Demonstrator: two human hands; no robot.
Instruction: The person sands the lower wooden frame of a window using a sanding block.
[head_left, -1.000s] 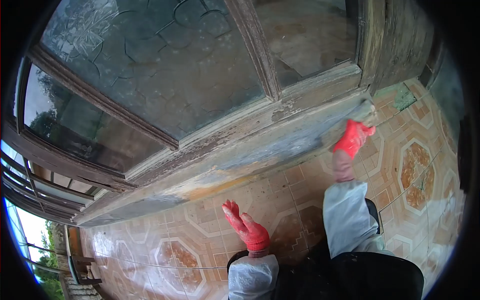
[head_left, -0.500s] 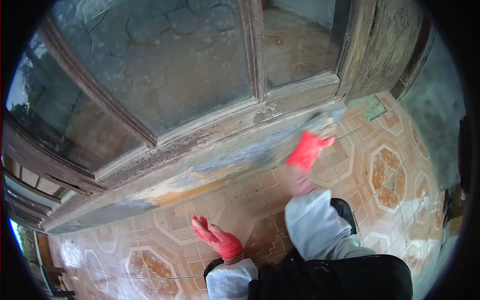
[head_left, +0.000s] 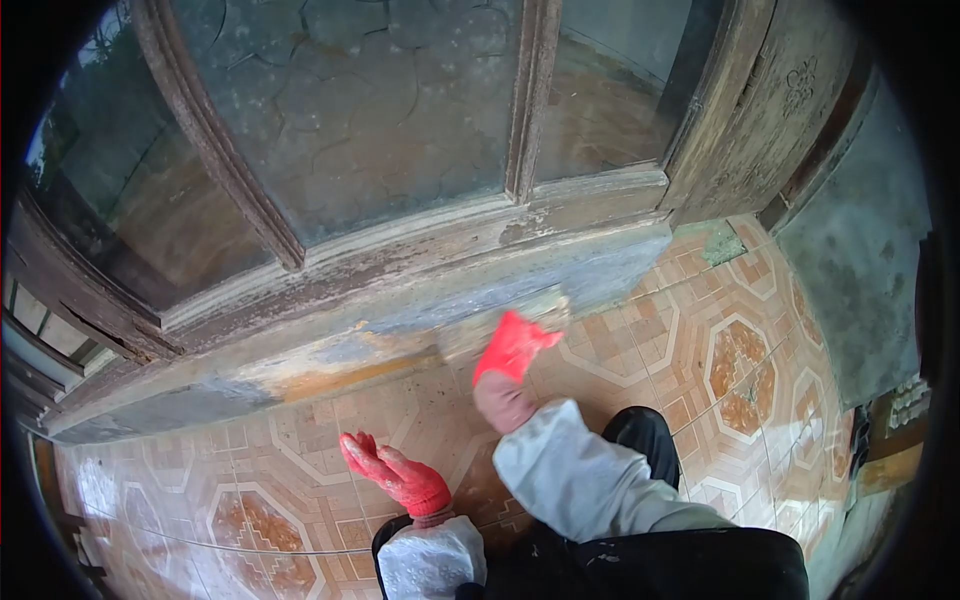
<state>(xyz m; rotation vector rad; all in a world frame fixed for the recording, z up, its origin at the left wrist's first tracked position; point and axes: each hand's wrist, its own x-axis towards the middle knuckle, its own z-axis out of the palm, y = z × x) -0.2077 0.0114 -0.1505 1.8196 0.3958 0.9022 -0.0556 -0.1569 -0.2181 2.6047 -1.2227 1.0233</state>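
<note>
My right hand [head_left: 515,345], in a red glove, is closed around a pale, flat tool [head_left: 552,302] blurred by motion, perhaps a trowel or float. The tool lies against the low ledge face [head_left: 400,340] under the window frame, which is streaked grey, blue and orange. Lower and to the left, my left hand [head_left: 398,475], also gloved in red, hovers above the tiled floor with its fingers stretched out and nothing in it.
Above the ledge stands a weathered wooden frame [head_left: 527,100] with glass panes [head_left: 370,120]. Patterned tiles [head_left: 740,375] cover the floor. A greenish patch [head_left: 724,245] lies near the right corner, beside a grey wall [head_left: 855,240].
My right hand has swept left along the ledge with the tool, away from its right end. The view has shifted too. My left hand keeps its open pose.
</note>
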